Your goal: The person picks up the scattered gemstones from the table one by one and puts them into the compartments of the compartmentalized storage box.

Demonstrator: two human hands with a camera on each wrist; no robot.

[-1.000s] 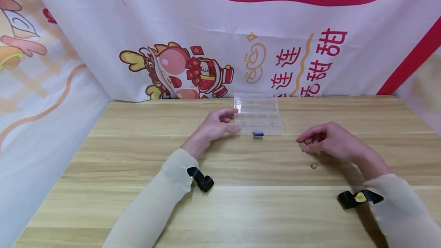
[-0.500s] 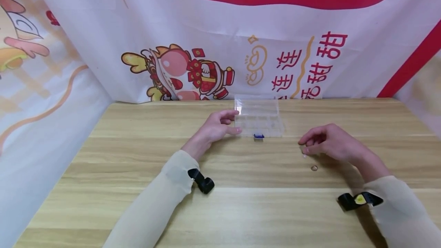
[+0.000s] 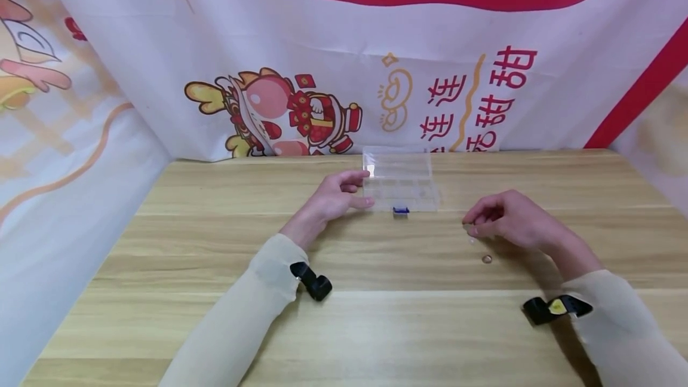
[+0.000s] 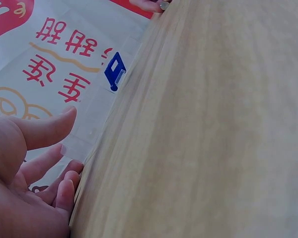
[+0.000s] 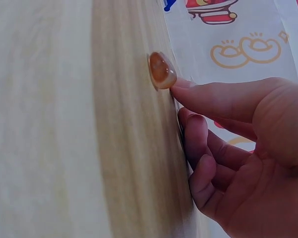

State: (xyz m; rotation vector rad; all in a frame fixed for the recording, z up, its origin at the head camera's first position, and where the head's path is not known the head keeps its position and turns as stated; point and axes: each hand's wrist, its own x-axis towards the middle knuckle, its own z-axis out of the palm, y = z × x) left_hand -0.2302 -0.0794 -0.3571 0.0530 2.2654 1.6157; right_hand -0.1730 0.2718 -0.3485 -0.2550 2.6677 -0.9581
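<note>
A clear plastic compartment box point(image 3: 400, 194) with a blue latch point(image 3: 400, 211) stands with its lid raised. At its left end is my left hand point(image 3: 335, 196), thumb at the front corner and forefinger by the lid's hinge side, steadying it. To the right of the box, my right hand point(image 3: 507, 220) pinches a small greyish round stone point(image 3: 468, 228) between thumb and forefinger, just over the table. A brown, glossy stone point(image 5: 162, 70) lies on the wood below that hand. Beside it is a tiny clear piece point(image 3: 472, 241), too small to identify.
The wood-grain table point(image 3: 376, 327) ends at a printed cloth point(image 3: 301, 28) hung behind it. More cloth hangs at the left and right sides. The raised lid point(image 3: 398, 163) stands close to the back cloth. Each wrist wears a small black camera point(image 3: 317, 285).
Both hands keep their places. The greyish stone shows more clearly between the right thumb and forefinger, close to the table. The head view shifts slightly; the box and brown stone stay put.
</note>
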